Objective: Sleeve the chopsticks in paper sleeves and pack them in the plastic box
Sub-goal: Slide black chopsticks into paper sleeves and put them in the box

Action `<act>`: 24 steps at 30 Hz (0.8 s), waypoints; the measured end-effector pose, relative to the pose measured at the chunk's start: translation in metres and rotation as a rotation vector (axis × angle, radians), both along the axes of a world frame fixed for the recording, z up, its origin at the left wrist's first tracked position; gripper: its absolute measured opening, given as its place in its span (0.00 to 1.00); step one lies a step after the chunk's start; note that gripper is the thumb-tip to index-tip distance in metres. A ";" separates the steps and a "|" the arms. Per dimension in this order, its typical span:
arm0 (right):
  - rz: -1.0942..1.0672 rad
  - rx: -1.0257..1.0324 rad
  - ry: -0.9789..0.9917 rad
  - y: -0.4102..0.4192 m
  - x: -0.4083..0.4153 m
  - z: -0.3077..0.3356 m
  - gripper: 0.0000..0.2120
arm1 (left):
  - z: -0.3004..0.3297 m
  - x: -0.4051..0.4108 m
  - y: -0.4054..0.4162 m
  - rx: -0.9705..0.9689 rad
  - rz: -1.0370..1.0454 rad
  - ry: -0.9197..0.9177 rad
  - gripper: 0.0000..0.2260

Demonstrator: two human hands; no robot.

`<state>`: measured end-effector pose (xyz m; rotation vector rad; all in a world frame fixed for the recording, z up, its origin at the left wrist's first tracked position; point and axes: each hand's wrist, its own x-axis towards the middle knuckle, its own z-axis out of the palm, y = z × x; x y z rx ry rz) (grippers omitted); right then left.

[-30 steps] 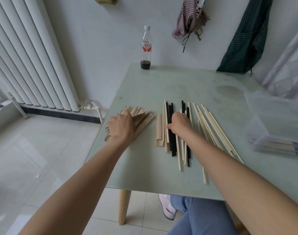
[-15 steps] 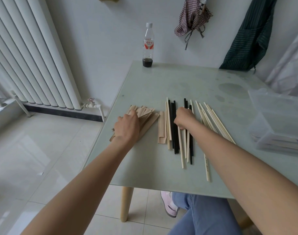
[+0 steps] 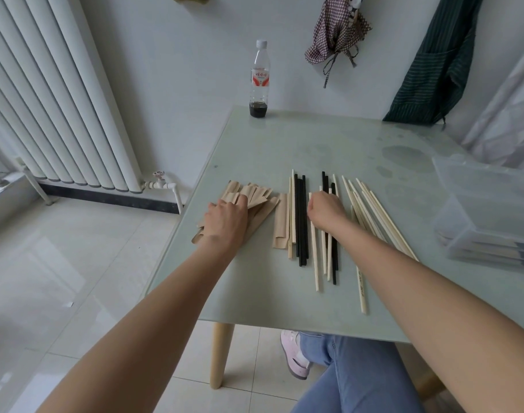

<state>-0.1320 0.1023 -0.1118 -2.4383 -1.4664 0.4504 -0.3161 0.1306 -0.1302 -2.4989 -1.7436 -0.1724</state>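
- The left hand point(image 3: 225, 220) rests on a fanned pile of brown paper sleeves point(image 3: 256, 201) at the table's point(image 3: 284, 144) left edge. Compared with a moment ago it has hardly shifted; its fingers point(image 3: 241, 201) are bent over the top sleeves, though whether they pinch one I cannot tell.
- The right hand point(image 3: 326, 208) has slid a little farther along the row of loose chopsticks point(image 3: 301, 222), light wooden and black ones mixed. Its fingers are curled under the palm and hidden, so a grip cannot be confirmed.
- This probably means one pair and one sleeve are being picked out; nothing here is sleeved yet.
- One single sleeve point(image 3: 280, 223) lies flat between the two sets of fingers.
- Well to the right of the right fingers stands the clear plastic box point(image 3: 487, 204), with some long items already inside.
- Beyond the fingers, at the far table edge, stands a nearly empty bottle point(image 3: 259, 81). Nothing blocks the way to the box.
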 end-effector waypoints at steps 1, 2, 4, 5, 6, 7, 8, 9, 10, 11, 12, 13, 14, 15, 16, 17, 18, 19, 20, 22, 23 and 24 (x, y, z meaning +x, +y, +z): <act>-0.001 -0.009 0.000 0.001 -0.001 -0.001 0.13 | -0.001 0.001 0.000 -0.004 0.005 -0.007 0.09; -0.005 -0.047 -0.001 0.002 -0.002 0.000 0.16 | -0.002 0.001 0.001 -0.009 0.009 -0.011 0.09; -0.003 -0.105 -0.032 0.006 -0.007 0.001 0.12 | -0.003 0.001 0.002 -0.015 0.016 -0.019 0.09; -0.015 -0.132 -0.059 0.009 -0.008 0.001 0.10 | -0.004 0.001 0.002 -0.016 0.018 -0.026 0.09; -0.037 -0.162 -0.097 0.015 -0.009 0.001 0.13 | -0.004 0.001 0.003 -0.014 0.018 -0.031 0.09; -0.062 -0.212 -0.123 0.018 -0.009 0.001 0.16 | -0.004 0.001 0.002 -0.012 0.016 -0.034 0.09; -0.082 -0.264 -0.119 0.022 -0.008 0.003 0.18 | -0.004 0.001 0.003 -0.010 0.013 -0.034 0.09; -0.095 -0.299 -0.084 0.026 -0.008 0.005 0.21 | -0.004 0.001 0.002 -0.008 0.011 -0.032 0.09; -0.109 -0.326 -0.017 0.026 -0.010 0.010 0.23 | -0.004 0.001 0.002 -0.008 0.010 -0.029 0.09; -0.124 -0.342 0.030 0.028 -0.011 0.015 0.26 | -0.004 0.001 0.003 -0.009 0.011 -0.028 0.09; -0.142 -0.370 0.042 0.027 -0.012 0.019 0.27 | -0.004 0.000 0.003 -0.014 0.014 -0.025 0.09; -0.147 -0.396 0.017 0.025 -0.013 0.022 0.27 | -0.004 0.000 0.003 -0.020 0.017 -0.025 0.09; -0.148 -0.405 -0.004 0.022 -0.015 0.023 0.24 | -0.005 0.000 0.003 -0.026 0.018 -0.027 0.09; -0.156 -0.372 -0.005 0.022 -0.015 0.020 0.20 | -0.004 0.000 0.003 -0.029 0.019 -0.031 0.09; -0.150 -0.344 -0.004 0.022 -0.015 0.016 0.18 | -0.003 0.000 0.003 -0.037 0.019 -0.037 0.09; -0.149 -0.306 -0.007 0.019 -0.012 0.011 0.17 | -0.002 -0.001 0.002 -0.048 0.022 -0.058 0.09; -0.175 -0.248 0.002 0.016 -0.010 0.008 0.17 | -0.001 -0.002 0.003 -0.056 0.030 -0.097 0.09; -0.212 -0.180 0.036 0.014 -0.008 0.006 0.18 | 0.001 -0.002 0.004 -0.063 0.043 -0.142 0.10; -0.236 -0.106 0.101 0.011 -0.005 0.007 0.18 | 0.002 -0.003 0.004 -0.071 0.057 -0.179 0.10; -0.235 0.044 0.313 0.004 -0.002 0.016 0.17 | 0.005 -0.004 0.001 -0.079 0.070 -0.209 0.14; -0.233 0.127 0.462 -0.001 -0.002 0.023 0.13 | 0.007 -0.004 -0.001 -0.064 0.061 -0.214 0.15; -0.234 0.191 0.622 -0.008 -0.003 0.031 0.07 | 0.008 -0.005 -0.003 -0.040 0.042 -0.218 0.16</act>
